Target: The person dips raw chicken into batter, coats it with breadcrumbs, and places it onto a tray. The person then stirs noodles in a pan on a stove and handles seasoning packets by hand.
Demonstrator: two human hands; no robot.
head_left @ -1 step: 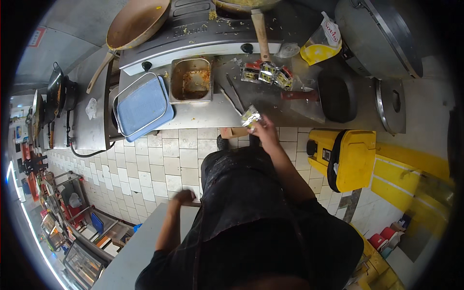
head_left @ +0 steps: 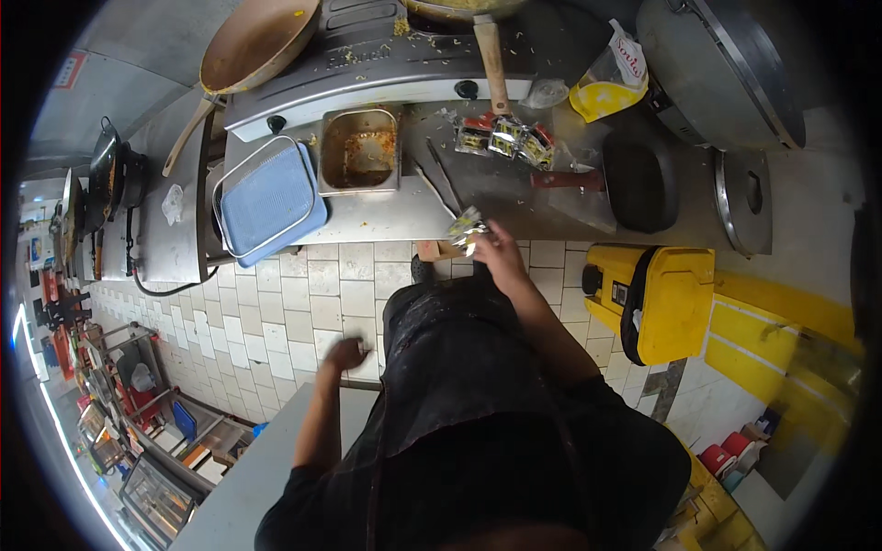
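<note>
In my right hand (head_left: 497, 250) is a silver foil sachet (head_left: 467, 230) with yellow and dark print, gripped at one end by my fingers and thumb over the counter's front edge. Just beyond it lie metal tongs (head_left: 441, 188), arms apart, on the steel counter (head_left: 363, 213). Several similar sachets (head_left: 506, 137) are heaped farther back, beside a wooden pan handle (head_left: 491, 69). Out to my left, above the tiled floor, my left hand (head_left: 346, 353) is curled closed; nothing sticks out of it.
A blue plastic basket (head_left: 268, 202) and a steel pan with food residue (head_left: 359, 151) stand on the left. On the right are a dark square pan (head_left: 637, 184), a yellow-and-clear bag (head_left: 606, 87) and a large cooker (head_left: 721, 69). A yellow bin (head_left: 675, 305) stands below.
My right hand has shifted slightly with the sachet, which is turned and moved a little left and nearer. My left hand has swung forward and a little left.
</note>
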